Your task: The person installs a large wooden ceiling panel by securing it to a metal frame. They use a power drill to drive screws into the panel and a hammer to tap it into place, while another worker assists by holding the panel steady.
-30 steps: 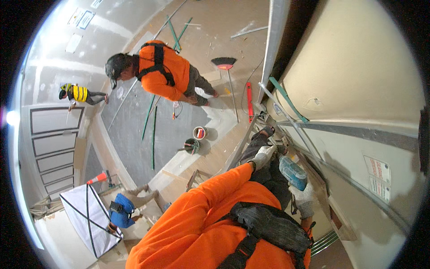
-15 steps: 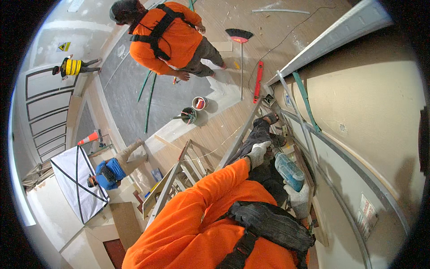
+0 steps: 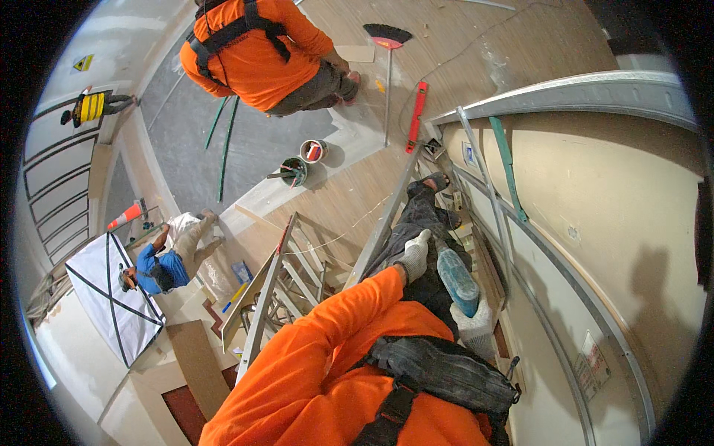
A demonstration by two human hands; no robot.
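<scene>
A teal power drill (image 3: 457,281) hangs in front of my body, tilted, its front end toward the far side. My right hand (image 3: 474,325), in a pale knitted glove, is closed on its rear end. My left hand (image 3: 415,255), gloved alike, is closed beside the drill's front, apparently on its side handle; the grip itself is mostly hidden. Dark trousers (image 3: 416,223) and a foot show below the drill, so its tip is hard to make out. Metal rails (image 3: 383,223) run close by on the left.
A metal stud frame (image 3: 550,93) and beige wall (image 3: 595,171) stand on the right. Beyond lie a red level (image 3: 418,117), a broom (image 3: 388,82) and two buckets (image 3: 295,173). A co-worker in orange (image 3: 260,56) stands far; another in blue (image 3: 165,271) bends at left.
My view has shifted. My hands and the drill have swung slightly left and nearer my body. The co-worker in orange has turned and moved; the one in blue has changed posture, an arm now reaching out.
</scene>
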